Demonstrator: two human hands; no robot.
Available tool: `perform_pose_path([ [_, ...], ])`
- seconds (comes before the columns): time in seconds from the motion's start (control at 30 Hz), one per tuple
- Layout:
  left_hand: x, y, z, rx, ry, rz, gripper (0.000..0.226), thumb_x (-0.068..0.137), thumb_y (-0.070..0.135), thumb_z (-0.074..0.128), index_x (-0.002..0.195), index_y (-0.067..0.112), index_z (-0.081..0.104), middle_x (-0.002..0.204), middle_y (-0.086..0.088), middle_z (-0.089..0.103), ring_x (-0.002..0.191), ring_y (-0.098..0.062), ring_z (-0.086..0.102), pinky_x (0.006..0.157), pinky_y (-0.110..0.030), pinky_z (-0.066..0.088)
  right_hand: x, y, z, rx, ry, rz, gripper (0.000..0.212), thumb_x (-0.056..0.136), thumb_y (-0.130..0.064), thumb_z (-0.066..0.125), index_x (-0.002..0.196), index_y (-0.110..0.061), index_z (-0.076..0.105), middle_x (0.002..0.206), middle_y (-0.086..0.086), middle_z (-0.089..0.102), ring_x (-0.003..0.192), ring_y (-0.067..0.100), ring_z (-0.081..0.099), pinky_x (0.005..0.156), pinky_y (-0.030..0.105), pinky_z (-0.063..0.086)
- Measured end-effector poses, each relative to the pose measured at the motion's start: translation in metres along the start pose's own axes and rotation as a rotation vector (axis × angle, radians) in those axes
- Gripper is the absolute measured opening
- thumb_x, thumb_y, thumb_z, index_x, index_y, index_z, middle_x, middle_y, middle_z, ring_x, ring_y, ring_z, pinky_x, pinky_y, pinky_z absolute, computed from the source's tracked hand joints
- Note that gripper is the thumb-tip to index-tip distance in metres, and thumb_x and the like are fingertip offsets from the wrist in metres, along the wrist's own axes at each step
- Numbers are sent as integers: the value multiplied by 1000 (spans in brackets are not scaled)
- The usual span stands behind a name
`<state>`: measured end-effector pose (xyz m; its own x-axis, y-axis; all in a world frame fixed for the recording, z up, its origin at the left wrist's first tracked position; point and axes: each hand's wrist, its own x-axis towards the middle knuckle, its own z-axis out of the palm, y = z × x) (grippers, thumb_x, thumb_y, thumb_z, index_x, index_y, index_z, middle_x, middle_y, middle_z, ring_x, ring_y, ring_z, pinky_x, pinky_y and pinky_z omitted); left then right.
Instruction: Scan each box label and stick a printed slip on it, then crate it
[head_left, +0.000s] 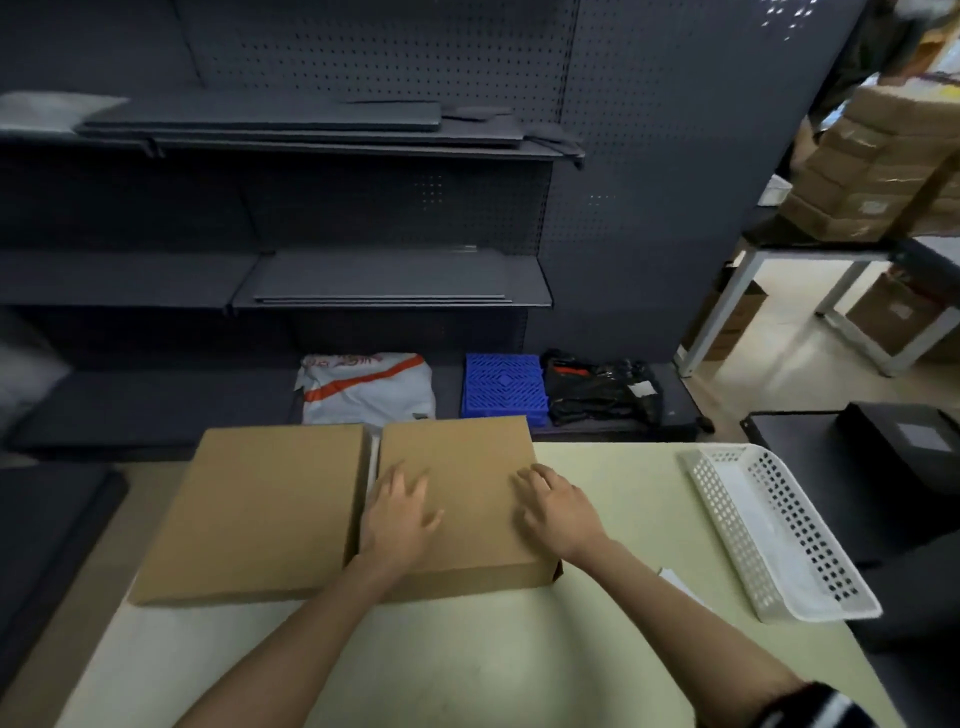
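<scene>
Dark pegboard shelving (311, 208) fills the far wall at twelve o'clock, with a second table (810, 249) at two o'clock stacked with brown cartons (872, 171). The pale table (467, 654) in front carries two flat cardboard boxes, touching side by side. The left box (249, 509) sits at eleven o'clock with nothing on it. The right box (457, 467) lies dead ahead, and both hands are on its lid. The left hand (397, 519) lies flat, fingers spread, near the seam between the boxes. The right hand (556, 506) rests on the lid's right edge, fingers loosely bent and gripping nothing. One white perforated basket (779, 535) sits at three o'clock; a pale sheet seems to line its bottom. A scrap of white paper (680, 584) lies between basket and right forearm. On the floor past the table: one white sack (363, 389), one blue crate (504, 384), one black bag (597, 389).
</scene>
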<state>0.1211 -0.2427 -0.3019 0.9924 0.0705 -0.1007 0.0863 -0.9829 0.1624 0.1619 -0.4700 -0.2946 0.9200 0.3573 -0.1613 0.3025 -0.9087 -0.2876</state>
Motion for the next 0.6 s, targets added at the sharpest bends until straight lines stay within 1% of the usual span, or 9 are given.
perform_pose_path([
  [0.07, 1, -2, 9, 11, -14, -81, 65, 95, 55, 38, 150, 26, 21, 157, -14, 13, 143, -28, 20, 114, -34, 21, 12, 8, 6, -24, -36, -55, 57, 96, -35, 43, 149, -20, 27, 157, 2, 21, 142, 20, 26, 114, 31, 22],
  [0.17, -2, -2, 24, 9, -40, -137, 61, 96, 56, 33, 150, 29, 24, 158, -12, 16, 145, -25, 18, 113, -32, 22, 24, 20, 18, -45, -85, -116, 60, 98, -39, 40, 152, -21, 21, 160, 1, 14, 144, 18, 20, 118, 31, 17],
  [0.23, -5, -1, 29, -5, -31, -138, 60, 96, 55, 34, 149, 30, 24, 158, -10, 18, 145, -23, 17, 111, -30, 26, 24, 26, 26, -25, -82, -132, 60, 99, -40, 39, 152, -22, 19, 160, 0, 13, 145, 17, 17, 118, 32, 17],
  [0.33, -12, 2, 35, -4, 6, -127, 61, 95, 56, 34, 149, 29, 26, 157, -11, 22, 145, -24, 19, 108, -33, 33, 15, 33, 37, 52, -34, -131, 60, 99, -40, 39, 153, -24, 19, 161, -2, 12, 146, 16, 15, 118, 30, 17],
  [0.47, -27, 10, 40, 9, -42, -138, 61, 96, 58, 29, 151, 32, 18, 159, -6, 15, 146, -21, 11, 106, -31, 35, -3, 41, 44, 74, 4, -136, 60, 99, -40, 41, 153, -25, 19, 160, -3, 14, 146, 14, 14, 116, 24, 14],
  [0.6, -51, 16, 43, 34, -54, -121, 63, 95, 61, 24, 151, 34, 14, 159, -6, 13, 147, -20, 9, 106, -32, 35, -29, 43, 50, 63, 19, -126, 61, 98, -42, 41, 152, -27, 19, 160, -4, 16, 146, 13, 14, 116, 26, 17],
])
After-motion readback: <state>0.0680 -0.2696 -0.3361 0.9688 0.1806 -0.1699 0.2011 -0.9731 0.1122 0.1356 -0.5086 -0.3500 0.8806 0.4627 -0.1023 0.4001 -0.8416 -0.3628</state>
